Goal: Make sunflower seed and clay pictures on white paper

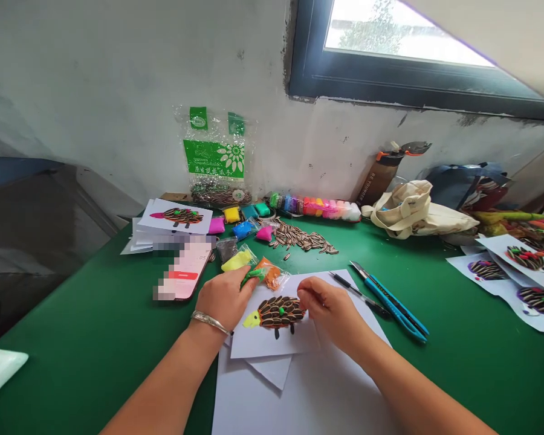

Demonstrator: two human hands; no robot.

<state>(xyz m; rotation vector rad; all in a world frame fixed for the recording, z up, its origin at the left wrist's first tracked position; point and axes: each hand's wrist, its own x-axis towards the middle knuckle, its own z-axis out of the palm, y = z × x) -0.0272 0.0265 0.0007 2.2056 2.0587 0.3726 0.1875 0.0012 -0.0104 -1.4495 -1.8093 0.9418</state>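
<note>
Green counter (109, 374) is filling most of the view; I am standing close by. A large white paper sheet (340, 399) is lying on it. A transparent plastic bag with green printed panels (215, 157) is standing upright at the rear wall.

Left hand (220, 302): curling, thumb and fingers closing on a bright green soft lump (254, 275). Right hand (329, 305): holding its fingers bent, fingertips together at the card's right side; whether anything is sitting between them, I cannot tell.

The white rectangular card (254, 347) is resting over the large sheet, between the hands. It is bearing a seed-covered hedgehog figure (268, 317) with a yellow head and dark legs.

A loose heap of striped seeds (306, 237) is lying farther back. A teal-handled cutter (396, 308) is lying right of the slim black pen (360, 294). An orange clay packet (272, 275) is lying just beyond the card. Smallest: a round green dot (281, 311) is sitting on the figure's seeds.
</note>
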